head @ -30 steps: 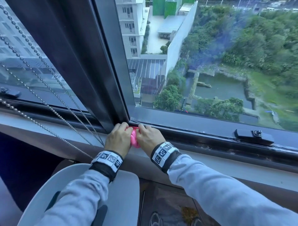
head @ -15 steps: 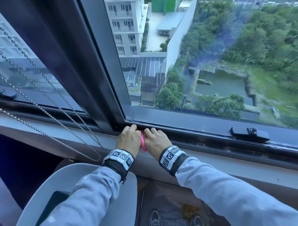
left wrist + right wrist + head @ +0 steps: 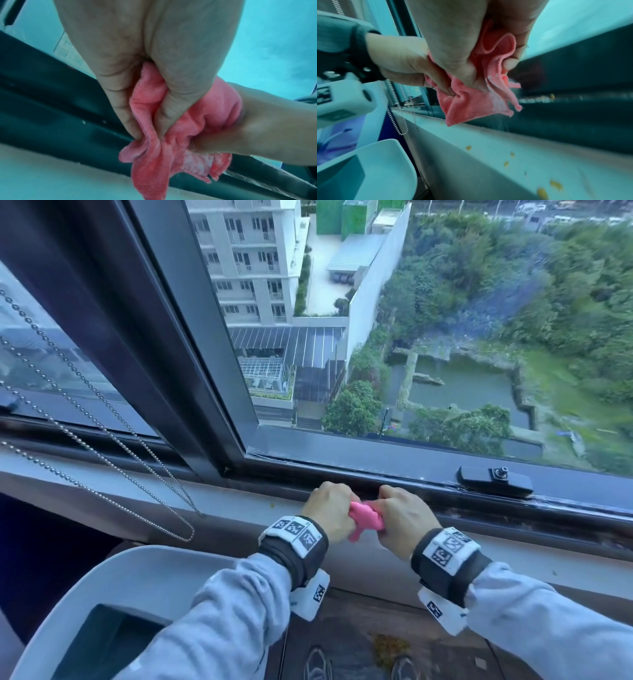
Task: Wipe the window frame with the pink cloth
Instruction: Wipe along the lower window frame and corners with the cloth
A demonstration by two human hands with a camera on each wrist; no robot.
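Observation:
The pink cloth (image 3: 366, 517) is bunched between both hands at the bottom rail of the dark window frame (image 3: 445, 494). My left hand (image 3: 329, 513) grips its left part, fingers curled round the folds. My right hand (image 3: 402, 517) grips the right part. In the left wrist view the cloth (image 3: 164, 121) hangs crumpled from the left hand (image 3: 137, 75), with the right hand (image 3: 257, 121) beside it. In the right wrist view the cloth (image 3: 471, 102) dangles from the right hand (image 3: 462, 56) just above the pale sill (image 3: 505, 155), and the left hand (image 3: 399, 59) holds it too.
A black window latch (image 3: 493, 479) sits on the rail to the right. Bead chains (image 3: 102, 446) hang at the left over the sill. A white chair (image 3: 120, 604) stands below the left arm. Yellow crumbs (image 3: 554, 184) lie on the sill.
Both hands and the cloth have shifted right along the bottom rail, away from the frame's corner. More of the cloth now shows between the hands.

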